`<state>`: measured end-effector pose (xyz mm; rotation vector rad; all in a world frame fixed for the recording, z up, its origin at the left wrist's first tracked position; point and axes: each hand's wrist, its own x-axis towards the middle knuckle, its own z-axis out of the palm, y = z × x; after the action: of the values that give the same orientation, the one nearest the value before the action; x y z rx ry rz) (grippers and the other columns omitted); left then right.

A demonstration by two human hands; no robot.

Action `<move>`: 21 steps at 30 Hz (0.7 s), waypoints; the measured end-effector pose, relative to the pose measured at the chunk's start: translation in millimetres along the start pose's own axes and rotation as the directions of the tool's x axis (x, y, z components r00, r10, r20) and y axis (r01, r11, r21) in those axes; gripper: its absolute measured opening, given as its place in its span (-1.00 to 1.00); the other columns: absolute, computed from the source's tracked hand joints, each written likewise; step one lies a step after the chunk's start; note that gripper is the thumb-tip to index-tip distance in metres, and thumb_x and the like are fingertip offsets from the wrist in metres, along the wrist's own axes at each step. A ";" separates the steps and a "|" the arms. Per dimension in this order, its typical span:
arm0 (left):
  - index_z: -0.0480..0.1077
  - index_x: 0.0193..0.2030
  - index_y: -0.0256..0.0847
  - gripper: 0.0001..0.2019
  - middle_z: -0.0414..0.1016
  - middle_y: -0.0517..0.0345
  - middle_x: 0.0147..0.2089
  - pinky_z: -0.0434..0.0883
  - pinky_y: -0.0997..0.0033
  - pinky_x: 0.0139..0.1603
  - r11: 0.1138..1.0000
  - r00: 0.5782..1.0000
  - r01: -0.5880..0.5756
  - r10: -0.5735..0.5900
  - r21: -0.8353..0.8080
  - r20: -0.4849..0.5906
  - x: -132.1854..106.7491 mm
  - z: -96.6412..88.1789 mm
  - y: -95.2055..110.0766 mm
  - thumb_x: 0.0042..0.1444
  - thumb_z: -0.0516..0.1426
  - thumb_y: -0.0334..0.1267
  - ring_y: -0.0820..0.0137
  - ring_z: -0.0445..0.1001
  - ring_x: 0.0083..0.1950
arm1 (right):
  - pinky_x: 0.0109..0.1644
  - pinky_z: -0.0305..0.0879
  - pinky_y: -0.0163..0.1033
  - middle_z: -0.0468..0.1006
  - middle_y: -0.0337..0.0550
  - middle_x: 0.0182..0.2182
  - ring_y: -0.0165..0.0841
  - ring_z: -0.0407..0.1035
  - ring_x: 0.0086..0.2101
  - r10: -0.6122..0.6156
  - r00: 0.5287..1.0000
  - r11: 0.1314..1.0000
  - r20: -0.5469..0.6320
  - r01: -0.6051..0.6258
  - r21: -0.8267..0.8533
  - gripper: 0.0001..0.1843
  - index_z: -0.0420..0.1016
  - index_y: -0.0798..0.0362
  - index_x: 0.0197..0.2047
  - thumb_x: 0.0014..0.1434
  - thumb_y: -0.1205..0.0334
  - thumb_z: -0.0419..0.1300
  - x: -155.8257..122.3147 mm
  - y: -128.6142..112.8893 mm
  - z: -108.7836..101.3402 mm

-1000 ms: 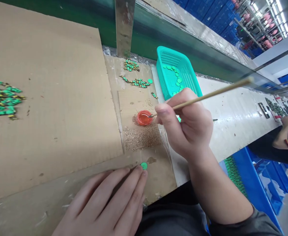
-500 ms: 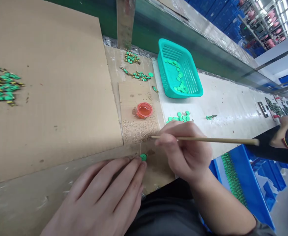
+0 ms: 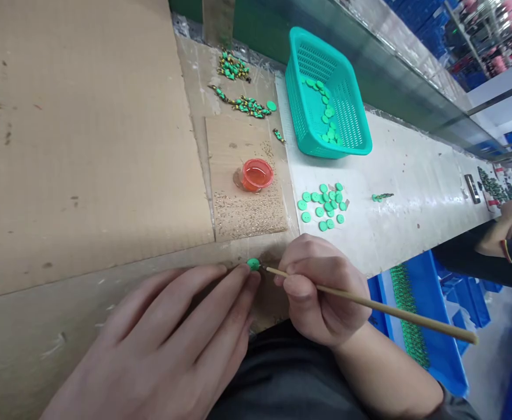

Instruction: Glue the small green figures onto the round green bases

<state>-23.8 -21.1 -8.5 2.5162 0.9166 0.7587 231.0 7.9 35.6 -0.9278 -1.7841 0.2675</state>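
Note:
My left hand (image 3: 168,332) lies low over the bench edge, its fingertips pressed on a small round green button (image 3: 253,264). My right hand (image 3: 321,291) grips a thin wooden stick (image 3: 396,311) like a pen. The stick's pointed tip is just right of the button; I cannot tell whether a speck is on it. Beyond the hands, a small cardboard sheet (image 3: 225,151) carries tiny shiny specks (image 3: 247,216) and a red cup (image 3: 258,175) of clear-looking liquid. Several loose green buttons (image 3: 328,204) lie on the white surface to the right.
A teal basket (image 3: 300,111) with green buttons stands at the back. Green-and-gold small pieces (image 3: 251,108) lie in piles beside it. Large cardboard (image 3: 98,128) covers the left. Blue bins (image 3: 439,315) stand at right, below the bench, and another person's arm (image 3: 496,233) shows at far right.
My right hand has moved the stick's tip from the specks on the cardboard down to the button. The left hand keeps its hold. The view has shifted slightly.

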 end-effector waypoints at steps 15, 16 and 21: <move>0.59 0.42 -0.02 -0.57 0.54 0.06 0.65 0.48 -0.37 0.62 0.986 0.994 -0.112 0.109 0.122 0.030 7.2 -5.3 0.8 0.56 0.08 -0.29 -0.09 0.53 0.62 | -0.43 0.58 -0.22 0.60 -0.33 -0.45 -0.38 0.53 -0.51 0.025 1.000 0.999 0.009 -0.025 -0.025 -0.71 0.43 -0.11 -0.19 0.67 0.29 0.26 0.1 -1.0 0.7; 0.59 0.43 -0.03 -0.57 0.54 0.05 0.65 0.47 -0.37 0.60 0.985 0.993 -0.117 0.114 0.127 0.032 7.3 -5.6 0.7 0.56 0.07 -0.29 -0.09 0.52 0.62 | -0.42 0.58 -0.22 0.59 -0.32 -0.44 -0.38 0.53 -0.50 0.031 0.999 0.999 0.016 -0.031 -0.025 -0.71 0.42 -0.12 -0.18 0.67 0.29 0.26 0.0 -1.3 0.4; 0.60 0.41 -0.06 -0.58 0.55 0.05 0.63 0.46 -0.34 0.62 0.985 0.993 -0.117 0.116 0.124 0.023 8.4 -5.8 0.5 0.55 0.10 -0.28 -0.10 0.55 0.60 | -0.39 0.58 -0.21 0.60 -0.28 -0.41 -0.36 0.52 -0.46 0.034 0.999 0.999 0.041 -0.034 -0.012 -0.73 0.46 -0.09 -0.17 0.67 0.33 0.26 -0.8 -2.2 -1.1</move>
<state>-21.6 -15.0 -0.6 2.7015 0.8420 0.7364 231.1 5.6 36.8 -0.9675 -1.8104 0.3007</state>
